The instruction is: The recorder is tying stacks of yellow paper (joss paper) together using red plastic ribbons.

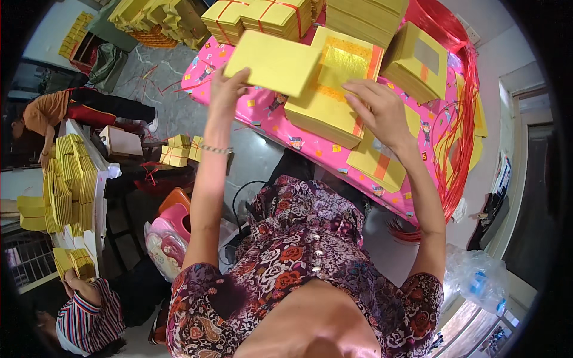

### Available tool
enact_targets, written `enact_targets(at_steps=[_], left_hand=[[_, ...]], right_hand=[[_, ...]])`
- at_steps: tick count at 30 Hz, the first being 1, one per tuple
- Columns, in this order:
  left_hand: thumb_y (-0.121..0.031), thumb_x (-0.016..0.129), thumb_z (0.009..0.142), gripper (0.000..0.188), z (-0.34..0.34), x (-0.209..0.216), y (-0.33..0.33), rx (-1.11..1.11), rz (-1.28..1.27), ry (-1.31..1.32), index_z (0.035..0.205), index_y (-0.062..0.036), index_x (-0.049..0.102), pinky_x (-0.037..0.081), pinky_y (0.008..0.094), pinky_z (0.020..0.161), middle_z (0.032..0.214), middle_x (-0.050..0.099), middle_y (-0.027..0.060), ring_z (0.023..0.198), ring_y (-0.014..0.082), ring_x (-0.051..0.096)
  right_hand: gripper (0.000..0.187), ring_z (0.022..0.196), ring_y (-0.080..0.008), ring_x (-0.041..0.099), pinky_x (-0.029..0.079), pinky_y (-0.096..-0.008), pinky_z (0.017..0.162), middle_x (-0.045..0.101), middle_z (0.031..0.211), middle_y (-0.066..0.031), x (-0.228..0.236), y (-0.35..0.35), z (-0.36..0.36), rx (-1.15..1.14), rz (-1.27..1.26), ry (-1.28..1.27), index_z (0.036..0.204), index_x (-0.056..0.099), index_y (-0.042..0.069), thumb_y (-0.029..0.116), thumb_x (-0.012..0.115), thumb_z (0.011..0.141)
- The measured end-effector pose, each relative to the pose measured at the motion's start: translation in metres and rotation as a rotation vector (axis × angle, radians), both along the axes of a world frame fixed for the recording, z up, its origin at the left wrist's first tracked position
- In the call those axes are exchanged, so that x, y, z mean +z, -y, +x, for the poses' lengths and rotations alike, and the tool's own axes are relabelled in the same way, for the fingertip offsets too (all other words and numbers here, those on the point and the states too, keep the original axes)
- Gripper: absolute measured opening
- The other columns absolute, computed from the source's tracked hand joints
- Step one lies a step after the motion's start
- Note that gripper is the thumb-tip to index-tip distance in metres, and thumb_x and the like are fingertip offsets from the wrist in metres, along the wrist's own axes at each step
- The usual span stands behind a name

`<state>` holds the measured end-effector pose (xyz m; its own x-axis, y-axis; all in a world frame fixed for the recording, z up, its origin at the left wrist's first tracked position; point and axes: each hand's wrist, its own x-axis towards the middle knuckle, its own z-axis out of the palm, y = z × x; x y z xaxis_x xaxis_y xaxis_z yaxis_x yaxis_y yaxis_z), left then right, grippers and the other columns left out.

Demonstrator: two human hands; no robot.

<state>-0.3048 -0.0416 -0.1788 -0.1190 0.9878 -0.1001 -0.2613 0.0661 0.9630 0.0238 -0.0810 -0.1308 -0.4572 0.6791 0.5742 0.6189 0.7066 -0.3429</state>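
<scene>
We see the left hand (pixel 227 89) raised above the pink table (pixel 280 122), and its fingers are closed on the lower edge of a thin bundle of yellow sheets (pixel 273 62), which it holds flat in the air, a little tilted. The right hand (pixel 376 110) rests on top of a thick stack (pixel 331 95) of the same yellow paper; the fingers are spread and bent, they press on the top sheet, which has a gold square in its middle, and we cannot tell if they pinch anything. The bundle hangs just beside this stack, on its left, and it covers a part of the stack's corner. The stack lies on the table, near its front edge. Behind it there are more piles: tied bundles (pixel 256 18) with red string, and on the right one tilted pile (pixel 418 59) with a grey square on top. Loose sheets (pixel 379 161) lie under the right wrist. A mass of red string (pixel 459 137) runs down the right side of the table. At the left, two other people (pixel 48 116) work at a separate table full of yellow stacks.
</scene>
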Motion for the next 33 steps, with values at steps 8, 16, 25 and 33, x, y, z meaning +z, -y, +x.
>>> enact_targets(at_steps=[8,16,25,33], left_hand=[[-0.006,0.07,0.084,0.053,-0.062,-0.061,0.036,0.171,-0.166,-0.088,0.129,0.0005,0.042,0.043,0.0226,0.053,0.087,0.063,0.0056,0.061,0.0074,0.053],[-0.007,0.07,0.083,0.053,-0.034,-0.092,0.021,0.125,-0.16,-0.384,0.128,0.0019,0.042,0.049,0.0266,0.058,0.095,0.064,0.0092,0.073,0.0137,0.062],[-0.024,0.072,0.08,0.05,-0.029,-0.089,0.029,0.429,0.283,-1.729,0.12,0.0018,0.056,0.049,0.034,0.076,0.103,0.063,0.0183,0.086,0.0249,0.061],[-0.019,0.073,0.079,0.019,0.072,0.016,0.06,0.01,0.595,-0.928,0.096,-0.01,0.071,0.042,0.0379,0.087,0.09,0.067,0.0057,0.087,0.0253,0.059]], right_hand=[[0.017,0.087,-0.0263,0.066,0.052,-0.0369,0.076,0.068,0.095,-0.0076,-0.006,0.038,0.028,-0.035,-0.309,0.038,0.096,0.069,0.007,0.019,0.067,0.085],[0.021,0.094,-0.0263,0.065,0.05,-0.04,0.081,0.067,0.102,-0.007,-0.018,0.05,0.029,-0.068,-0.172,0.152,0.096,0.068,0.008,0.022,0.071,0.081],[0.017,0.089,-0.0258,0.065,0.051,-0.0381,0.076,0.069,0.096,-0.0083,-0.018,0.047,0.03,-0.025,-0.231,0.042,0.089,0.069,0.005,0.021,0.07,0.082],[0.015,0.085,-0.0244,0.065,0.052,-0.0355,0.072,0.069,0.093,-0.0069,-0.018,0.043,0.029,-0.058,-0.334,-0.045,0.083,0.072,0.007,0.021,0.066,0.084]])
